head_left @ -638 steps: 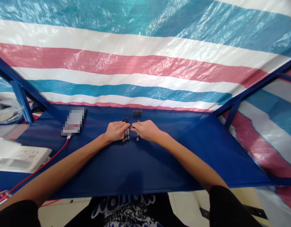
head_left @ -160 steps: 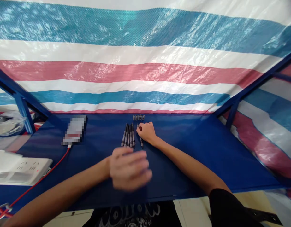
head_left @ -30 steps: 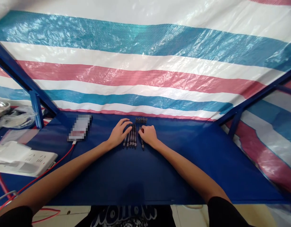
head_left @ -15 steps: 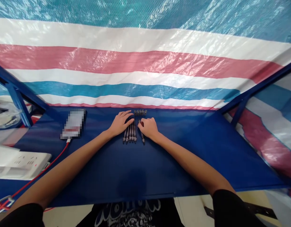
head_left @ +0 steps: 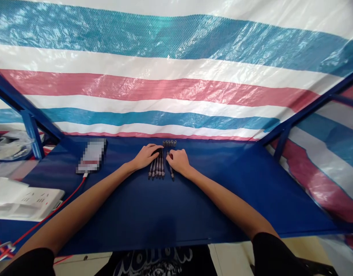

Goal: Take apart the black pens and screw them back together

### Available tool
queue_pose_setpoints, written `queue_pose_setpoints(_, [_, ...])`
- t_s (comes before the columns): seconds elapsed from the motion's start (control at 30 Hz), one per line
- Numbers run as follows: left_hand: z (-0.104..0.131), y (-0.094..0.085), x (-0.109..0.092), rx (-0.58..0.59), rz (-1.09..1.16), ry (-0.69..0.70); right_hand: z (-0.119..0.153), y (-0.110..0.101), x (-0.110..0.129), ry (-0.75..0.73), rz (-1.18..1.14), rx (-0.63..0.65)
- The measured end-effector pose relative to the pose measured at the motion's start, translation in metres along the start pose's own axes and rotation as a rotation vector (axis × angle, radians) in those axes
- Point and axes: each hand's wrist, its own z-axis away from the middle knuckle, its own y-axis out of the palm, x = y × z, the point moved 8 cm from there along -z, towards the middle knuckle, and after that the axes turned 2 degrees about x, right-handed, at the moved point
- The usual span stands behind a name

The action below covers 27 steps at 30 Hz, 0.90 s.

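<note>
Along the far left edge, a clear bag [head_left: 17, 148] is lying beyond a blue post [head_left: 33, 134], and nearer the person a white power strip [head_left: 40, 199] is resting with its sockets facing up. A red cord [head_left: 69, 197] is running past the strip and up to the near end of a phone [head_left: 92, 155], which is lying flat and slightly slanted, its screen blurred out.

Right of the phone, the left hand [head_left: 144, 158] is reaching palm down over the row of pens [head_left: 157, 168], its thumb standing a little apart from its loosely spread fingers, the fingertips touching near the far ends. The pens are lying side by side, fanning slightly, their near ends pointing toward the person. Beyond them, a short row of small tubes [head_left: 169, 143] is standing near the back edge of the table [head_left: 216, 214].

Just right of the row, the single pen [head_left: 172, 174] is lying at a slight slant, and the right hand [head_left: 178, 161] is curling its fingers and thumb around the far part of it. Behind everything, a striped sheet [head_left: 165, 90] is sloping up from the table's back edge.
</note>
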Motion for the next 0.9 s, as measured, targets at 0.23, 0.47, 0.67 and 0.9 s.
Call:
queue_pose_setpoints(0.23, [0.0010, -0.0017, -0.0031, 0.002, 0.037, 0.036, -0.0002, 0.0005, -0.0001, -0.004, 0.000, -0.004])
queue_pose_setpoints(0.47, [0.0014, -0.0012, -0.0040, -0.005, 0.063, 0.052, 0.0004, -0.0003, 0.0003, 0.002, 0.003, 0.014])
queue_pose_setpoints(0.67, [0.0028, -0.0070, -0.0076, -0.032, 0.122, 0.057, 0.0004, 0.0000, 0.0007, -0.006, -0.003, 0.019])
queue_pose_setpoints(0.9, [0.0042, -0.0091, -0.0059, -0.055, 0.207, 0.022, 0.0001, 0.0010, -0.0006, -0.020, -0.005, 0.000])
